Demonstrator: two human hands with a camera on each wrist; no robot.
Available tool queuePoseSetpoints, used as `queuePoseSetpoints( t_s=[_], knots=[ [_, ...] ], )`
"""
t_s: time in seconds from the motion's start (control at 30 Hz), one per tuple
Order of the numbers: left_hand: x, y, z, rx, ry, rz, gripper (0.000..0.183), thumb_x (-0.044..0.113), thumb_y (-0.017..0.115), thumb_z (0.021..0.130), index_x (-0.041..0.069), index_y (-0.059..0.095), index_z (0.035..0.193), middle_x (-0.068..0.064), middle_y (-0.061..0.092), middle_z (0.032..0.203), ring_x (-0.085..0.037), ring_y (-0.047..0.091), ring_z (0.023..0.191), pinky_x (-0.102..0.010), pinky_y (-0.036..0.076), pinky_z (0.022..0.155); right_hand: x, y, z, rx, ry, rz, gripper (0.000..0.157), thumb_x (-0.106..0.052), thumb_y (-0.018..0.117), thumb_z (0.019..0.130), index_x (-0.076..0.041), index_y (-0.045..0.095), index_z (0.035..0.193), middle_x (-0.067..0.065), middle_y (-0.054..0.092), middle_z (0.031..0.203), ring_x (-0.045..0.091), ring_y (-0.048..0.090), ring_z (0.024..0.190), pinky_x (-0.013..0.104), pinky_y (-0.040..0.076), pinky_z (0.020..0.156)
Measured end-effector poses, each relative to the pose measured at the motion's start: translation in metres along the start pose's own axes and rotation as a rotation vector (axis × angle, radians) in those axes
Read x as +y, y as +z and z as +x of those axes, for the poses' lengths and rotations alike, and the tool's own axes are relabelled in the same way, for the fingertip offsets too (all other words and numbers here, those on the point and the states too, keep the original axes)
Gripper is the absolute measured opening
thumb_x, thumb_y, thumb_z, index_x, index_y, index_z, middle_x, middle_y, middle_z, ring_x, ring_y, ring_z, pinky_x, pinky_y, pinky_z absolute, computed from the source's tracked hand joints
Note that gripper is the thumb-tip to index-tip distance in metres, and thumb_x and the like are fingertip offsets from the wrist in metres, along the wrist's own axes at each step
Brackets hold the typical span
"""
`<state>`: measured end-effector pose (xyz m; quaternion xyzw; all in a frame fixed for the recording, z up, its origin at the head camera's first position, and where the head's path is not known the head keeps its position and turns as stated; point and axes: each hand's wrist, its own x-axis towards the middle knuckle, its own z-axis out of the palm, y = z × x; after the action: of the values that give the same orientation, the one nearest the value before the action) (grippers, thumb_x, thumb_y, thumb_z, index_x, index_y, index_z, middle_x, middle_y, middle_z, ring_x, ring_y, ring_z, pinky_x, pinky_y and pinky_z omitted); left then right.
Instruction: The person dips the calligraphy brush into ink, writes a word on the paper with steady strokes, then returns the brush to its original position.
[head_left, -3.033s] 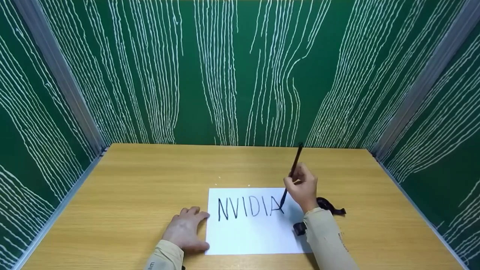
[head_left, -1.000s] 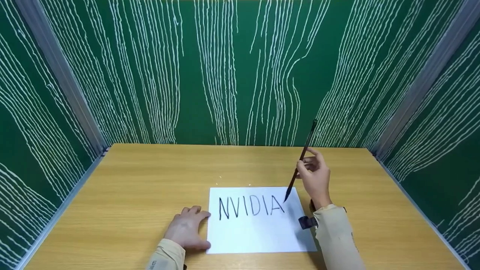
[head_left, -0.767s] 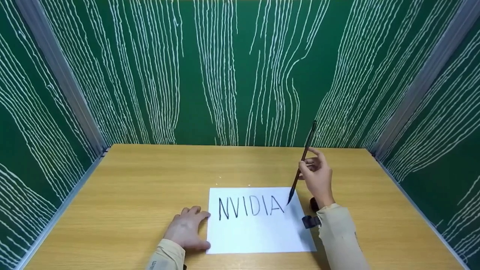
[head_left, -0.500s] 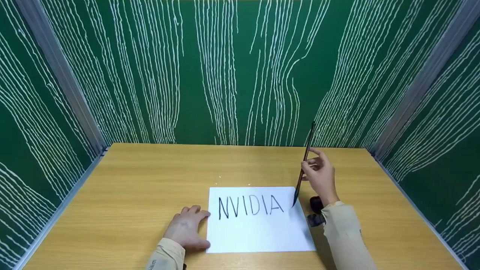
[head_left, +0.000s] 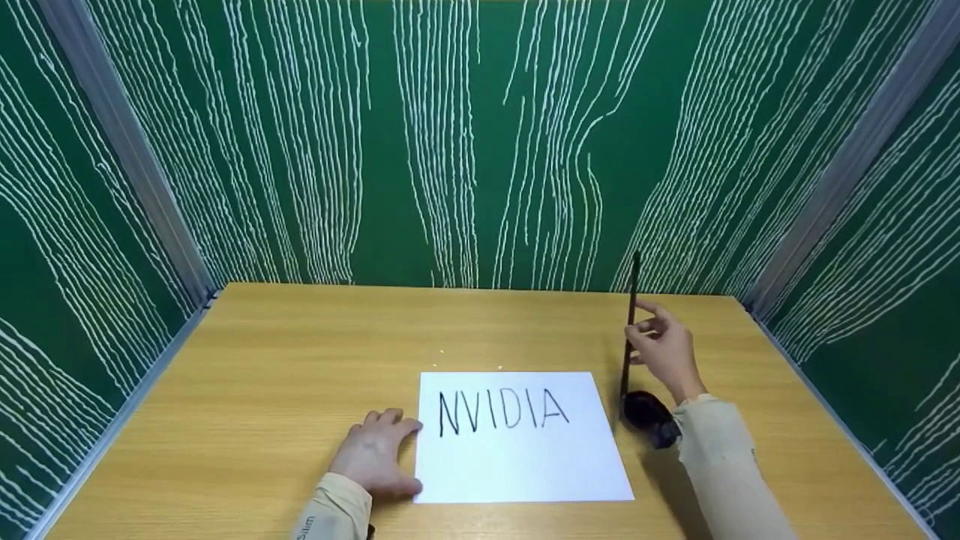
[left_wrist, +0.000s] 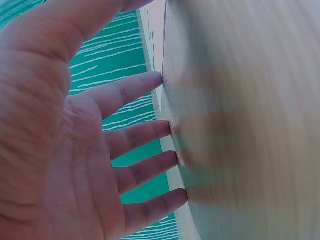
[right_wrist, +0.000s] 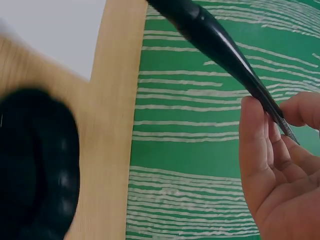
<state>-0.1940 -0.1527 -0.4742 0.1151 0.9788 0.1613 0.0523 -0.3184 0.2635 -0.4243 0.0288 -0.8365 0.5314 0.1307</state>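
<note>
A sheet of white paper (head_left: 525,469) lies on the table with "NVIDIA" lettered in black across its upper half. My left hand (head_left: 373,452) rests at its left edge, fingers spread; the left wrist view shows the fingertips (left_wrist: 180,196) down on the surface. Off the sheet's right side, my right hand (head_left: 666,351) pinches a dark writing brush (head_left: 627,366) between thumb and fingers. The brush stands nearly upright, its tip at the left rim of a black ink dish (head_left: 645,409). In the right wrist view the brush (right_wrist: 220,47) slants above the dish (right_wrist: 37,165).
The wooden table (head_left: 247,375) ends at a green wall (head_left: 517,255) with wavy white lines. Green side panels and grey posts (head_left: 135,142) flank it. Small white specks (head_left: 500,367) lie beyond the paper. A black wrist camera (head_left: 665,433) overlaps the dish.
The right hand has lifted the brush from the last A and carried it right, off the paper to the dish, tilting it more upright. The left hand has stayed at the paper's edge.
</note>
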Motion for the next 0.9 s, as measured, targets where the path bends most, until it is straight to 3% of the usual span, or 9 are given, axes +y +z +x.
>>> queuePoseSetpoints(
  t_s=[0.4,0.53,0.9],
  knots=[
    [-0.003,0.002,0.000,0.038,0.045,0.047,0.082,0.051,0.071,0.050,0.024,0.048,0.123,-0.011,0.043,0.129,-0.034,0.039,0.115,-0.056,0.036,0.089,0.023,-0.032,0.012,-0.127,0.035,-0.114,0.049,-0.022,0.055,0.084,-0.018,0.039,0.130,0.020,0.057,0.095,0.022,0.061,0.068,0.041,0.054,0.056],
    [-0.002,0.002,0.000,0.026,0.023,0.034,0.082,0.050,0.071,0.049,0.024,0.048,0.123,-0.011,0.042,0.130,-0.034,0.038,0.117,-0.056,0.034,0.091,0.028,-0.038,0.016,-0.182,0.059,-0.136,0.050,-0.025,0.057,0.083,-0.014,0.040,0.128,0.020,0.055,0.094,0.024,0.062,0.067,0.043,0.053,0.056],
    [-0.002,0.001,0.001,0.013,0.019,0.020,0.083,0.051,0.072,0.049,0.025,0.047,0.123,-0.010,0.041,0.131,-0.033,0.037,0.117,-0.057,0.033,0.092,0.043,-0.049,0.018,-0.288,0.182,-0.238,0.045,-0.019,0.054,0.084,-0.009,0.039,0.126,0.022,0.055,0.097,0.026,0.058,0.074,0.043,0.053,0.059]
  ],
)
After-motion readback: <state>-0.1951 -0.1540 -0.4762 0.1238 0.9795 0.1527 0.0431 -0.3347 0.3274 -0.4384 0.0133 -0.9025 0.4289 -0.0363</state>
